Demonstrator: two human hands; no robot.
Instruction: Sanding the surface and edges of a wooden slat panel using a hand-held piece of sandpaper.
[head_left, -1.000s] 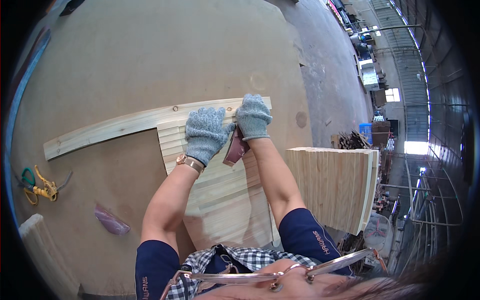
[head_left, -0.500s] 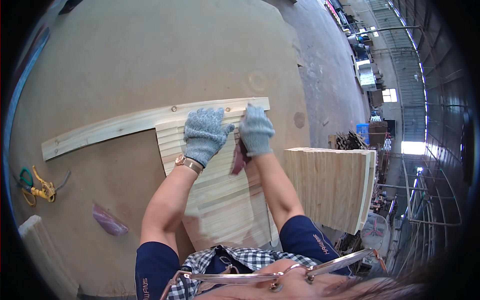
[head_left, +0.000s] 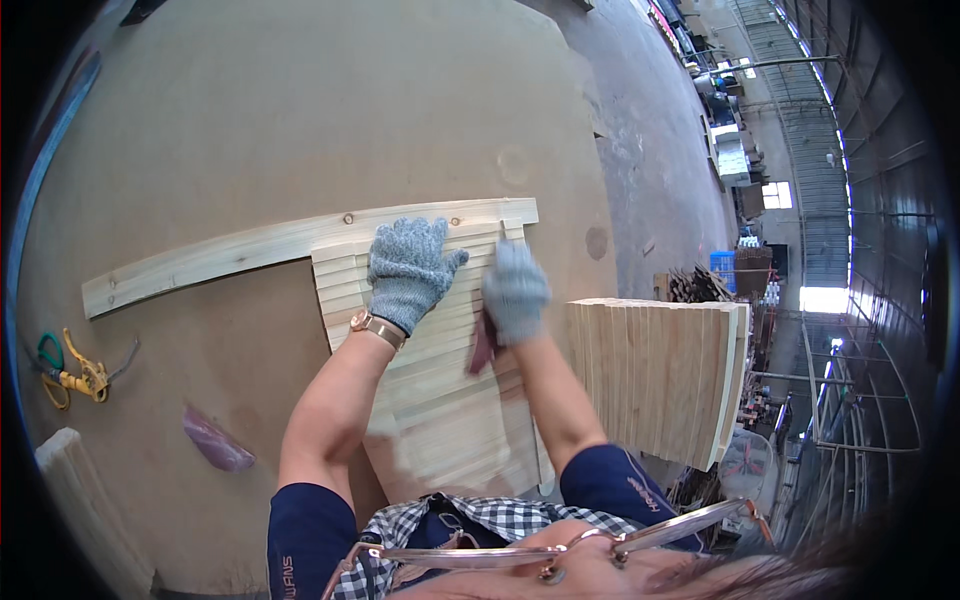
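Note:
My left hand (head_left: 408,270), in a grey knit glove, lies flat with fingers spread on a row of pale wooden slats (head_left: 440,410) laid side by side on the brown worktable (head_left: 300,120). My right hand (head_left: 515,290), also gloved and blurred, grips a dark reddish sanding piece (head_left: 483,348) pressed on the slats' right part. A long wooden batten (head_left: 230,255) runs along the slats' far ends.
A stack of wooden boards (head_left: 655,375) stands at the right table edge. A yellow and green hand tool (head_left: 70,372) lies at the left, a purple scrap (head_left: 215,442) near it, and a pale block (head_left: 85,500) at the lower left. The workshop floor lies beyond.
My right hand has slid with the reddish piece from the slats' far end toward me and slightly right. My left hand has stayed flat on the slats.

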